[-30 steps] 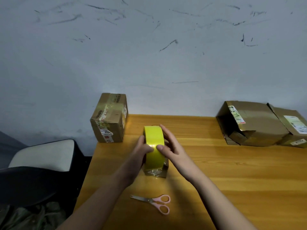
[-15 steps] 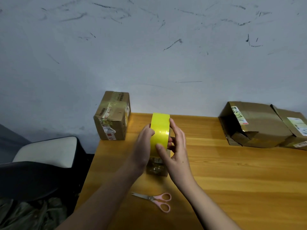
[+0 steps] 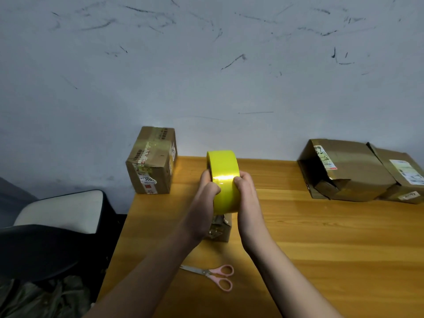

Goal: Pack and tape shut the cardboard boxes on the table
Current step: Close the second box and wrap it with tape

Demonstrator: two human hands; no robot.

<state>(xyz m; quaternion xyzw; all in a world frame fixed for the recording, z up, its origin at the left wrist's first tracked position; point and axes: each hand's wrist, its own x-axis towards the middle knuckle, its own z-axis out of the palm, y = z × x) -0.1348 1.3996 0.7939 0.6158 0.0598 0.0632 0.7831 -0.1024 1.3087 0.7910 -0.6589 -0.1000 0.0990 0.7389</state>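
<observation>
The table (image 3: 321, 237) ran wide and orange in front of me, its left edge close to a dark chair (image 3: 52, 226). On its far right lay two opened cardboard boxes (image 3: 348, 171), touching each other, flaps loose; I judged those could snag or spill when I dragged them over. At the far left corner stood a taped box (image 3: 152, 161), partly over the table's edge as far as I could tell, so a careless elbow might have knocked it off.

I held the yellow tape roll (image 3: 223, 180) up on edge above the table, my left hand (image 3: 204, 203) and right hand (image 3: 246, 203) gripping it from either side, fingers curled round the rim, thumbs pressed on the shiny band. I could not see the loose end of the tape; hunting for it with a nail risked tearing a sliver off rather than a clean strip.

Under my wrists sat the small box (image 3: 220, 230), mostly hidden. It looked light, and pulling tape across it one-handed could have tipped it.

The pink scissors (image 3: 213, 275) lay near my forearms, blades pointing left; a sweep of my arm could have pushed them off.
</observation>
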